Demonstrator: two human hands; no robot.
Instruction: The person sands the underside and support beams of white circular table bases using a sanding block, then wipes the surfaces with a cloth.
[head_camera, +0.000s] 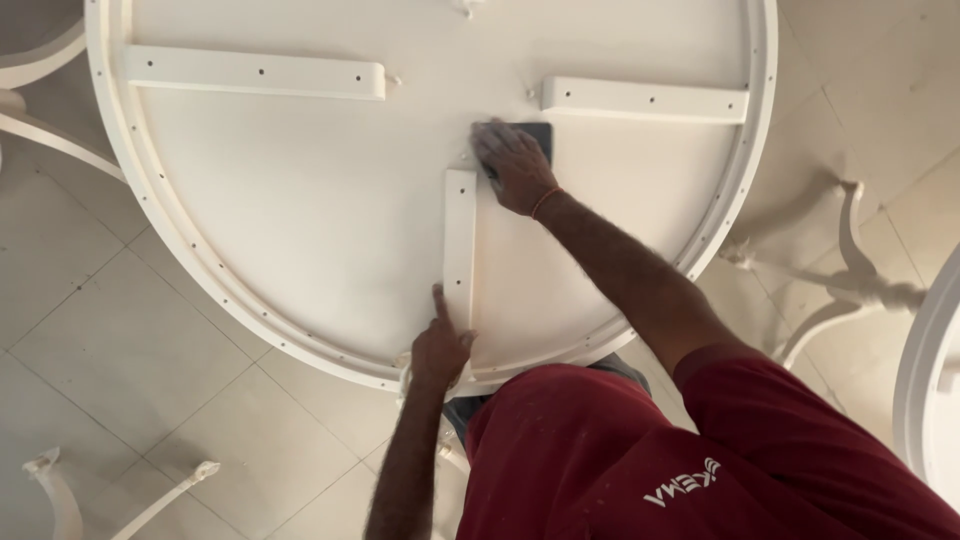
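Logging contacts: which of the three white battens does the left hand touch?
The upright batten nearest the person; left hand rests on its lower end. The other two lie crosswise, untouched.
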